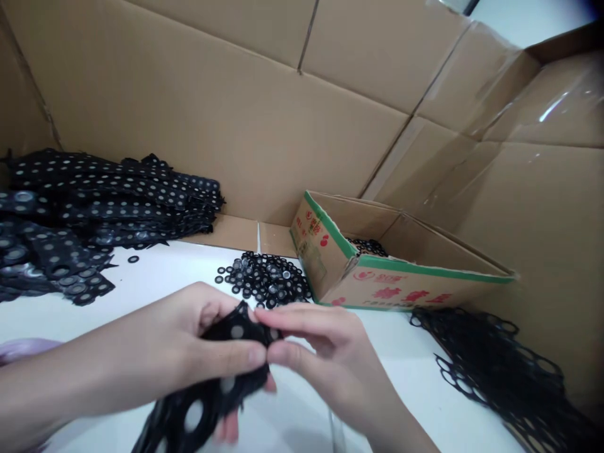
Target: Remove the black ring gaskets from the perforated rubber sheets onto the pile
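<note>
And here we are at the edge of the dotted black strip (214, 397), up off the bench (179, 265) between two busy hands! The left hand (193, 349) clamps it, thumb flat on top, fingers tucked beneath: good support. The right hand (330, 358) pinches the end between thumb and forefinger, the thumb tips practically meeting. That closeness looks right: with the holding thumb hard by the pinch, limp material should have little room to flex. A short, controlled tug would suit better than a yank, which could tear it crooked. Beyond, the loose pile of rings (268, 280) sits just beside the cardboard box (406, 292), more strips (117, 195) heaped left, holey black webbing (491, 365) right. Keep that trailing length from snagging!
</note>
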`<action>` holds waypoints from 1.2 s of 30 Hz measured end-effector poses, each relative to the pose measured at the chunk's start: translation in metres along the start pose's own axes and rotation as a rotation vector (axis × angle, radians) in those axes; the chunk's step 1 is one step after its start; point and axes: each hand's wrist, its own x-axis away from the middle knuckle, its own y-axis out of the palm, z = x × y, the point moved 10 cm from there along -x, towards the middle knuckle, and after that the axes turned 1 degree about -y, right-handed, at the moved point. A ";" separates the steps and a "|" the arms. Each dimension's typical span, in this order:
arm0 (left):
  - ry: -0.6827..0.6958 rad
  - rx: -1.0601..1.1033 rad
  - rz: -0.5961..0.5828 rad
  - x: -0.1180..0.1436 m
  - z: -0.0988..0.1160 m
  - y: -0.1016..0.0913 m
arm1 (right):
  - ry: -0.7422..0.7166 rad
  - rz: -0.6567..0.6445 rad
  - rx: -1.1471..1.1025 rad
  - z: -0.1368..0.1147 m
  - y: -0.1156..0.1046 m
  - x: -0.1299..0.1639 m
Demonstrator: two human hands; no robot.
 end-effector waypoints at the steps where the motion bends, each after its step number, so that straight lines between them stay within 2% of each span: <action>1: 0.010 -0.087 -0.015 -0.013 -0.002 0.001 | 0.098 -0.017 -0.025 0.024 -0.003 -0.002; 3: 0.051 -0.174 -0.013 -0.041 -0.008 -0.001 | 0.184 -0.079 0.045 0.063 -0.006 -0.005; 5: 0.109 -0.159 -0.018 -0.064 -0.017 -0.002 | 0.174 -0.073 0.193 0.088 -0.015 -0.007; 9: 0.100 -0.083 0.006 -0.091 -0.051 0.000 | 0.153 -0.076 0.338 0.114 -0.016 -0.005; 13: 0.035 0.029 -0.008 -0.098 -0.076 0.008 | 0.073 -0.084 0.520 0.112 -0.013 -0.002; 19: 0.009 0.117 -0.019 -0.103 -0.083 0.002 | -0.127 0.020 0.638 0.081 -0.025 0.001; 24: 0.027 0.087 -0.077 -0.101 -0.082 0.006 | -0.332 -0.096 0.718 0.074 -0.008 0.004; 30: 0.071 0.020 -0.052 -0.098 -0.072 0.003 | -0.325 -0.178 0.694 0.080 -0.003 0.003; 36: 0.096 -0.047 0.055 -0.103 -0.076 -0.007 | -0.356 -0.110 0.754 0.086 0.008 0.011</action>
